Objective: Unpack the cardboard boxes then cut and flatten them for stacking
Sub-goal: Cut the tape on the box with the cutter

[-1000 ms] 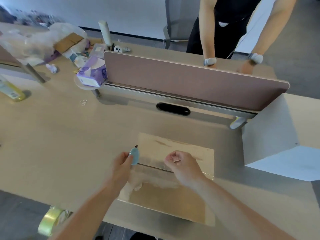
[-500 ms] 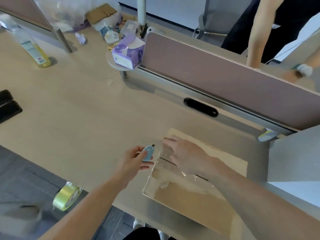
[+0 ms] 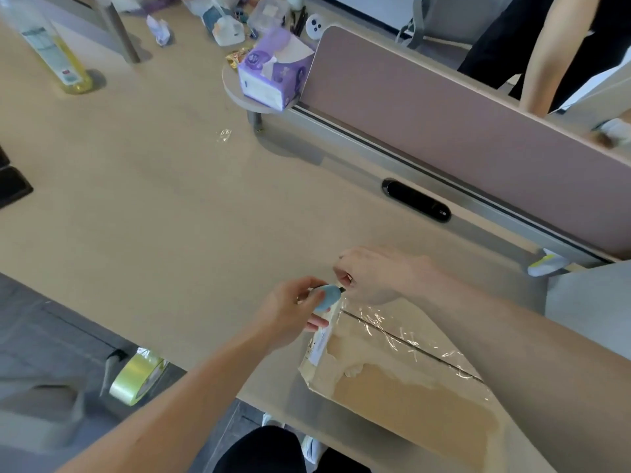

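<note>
Well, box (image 3: pixel 413 401) taped shut (contents hidden); left hand (image 3: pixel 290 307) grips cutter (image 3: pixel 328 297)

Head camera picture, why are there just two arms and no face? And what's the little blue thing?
The camera sits on a person's head and looks down, so you see only their own arms. Their left hand holds a small blue cutter at the edge of a cardboard box, which lies on the table with shiny clear tape over its seam. The right hand curls beside the cutter; whether it pinches anything I can't tell. A tissue box sits farther back.
</note>
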A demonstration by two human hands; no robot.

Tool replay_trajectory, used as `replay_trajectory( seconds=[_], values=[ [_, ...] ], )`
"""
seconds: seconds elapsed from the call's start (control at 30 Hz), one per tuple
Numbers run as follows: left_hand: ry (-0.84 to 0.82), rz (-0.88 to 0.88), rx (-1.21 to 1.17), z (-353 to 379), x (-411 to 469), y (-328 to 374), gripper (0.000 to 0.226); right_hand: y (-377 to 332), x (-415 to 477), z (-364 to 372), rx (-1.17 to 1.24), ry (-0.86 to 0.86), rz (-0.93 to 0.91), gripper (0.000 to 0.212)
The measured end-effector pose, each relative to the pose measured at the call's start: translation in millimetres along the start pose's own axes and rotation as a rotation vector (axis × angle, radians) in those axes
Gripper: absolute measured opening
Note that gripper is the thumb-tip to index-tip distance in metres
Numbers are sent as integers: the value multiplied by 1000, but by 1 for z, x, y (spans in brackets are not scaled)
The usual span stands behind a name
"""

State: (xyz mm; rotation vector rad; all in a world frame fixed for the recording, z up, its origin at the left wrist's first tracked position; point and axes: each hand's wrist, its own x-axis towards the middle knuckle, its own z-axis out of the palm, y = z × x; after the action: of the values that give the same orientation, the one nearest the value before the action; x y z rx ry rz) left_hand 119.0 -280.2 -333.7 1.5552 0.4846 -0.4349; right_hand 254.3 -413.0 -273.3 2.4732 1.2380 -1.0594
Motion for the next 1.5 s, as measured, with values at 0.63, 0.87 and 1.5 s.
replay_trajectory(
  seconds=[0.63, 0.87, 1.5],
  values=[
    [-105, 206, 373, -16, 17, 4, 24, 20, 2, 3, 276, -9, -91, 16],
    [-153, 184, 357, -20, 17, 2, 24, 23, 1, 5, 283, 18, -88, 12],
    [-61, 320, 433, -11, -2, -17, 23, 25, -4, 6, 309, 44, -127, 13]
  ],
)
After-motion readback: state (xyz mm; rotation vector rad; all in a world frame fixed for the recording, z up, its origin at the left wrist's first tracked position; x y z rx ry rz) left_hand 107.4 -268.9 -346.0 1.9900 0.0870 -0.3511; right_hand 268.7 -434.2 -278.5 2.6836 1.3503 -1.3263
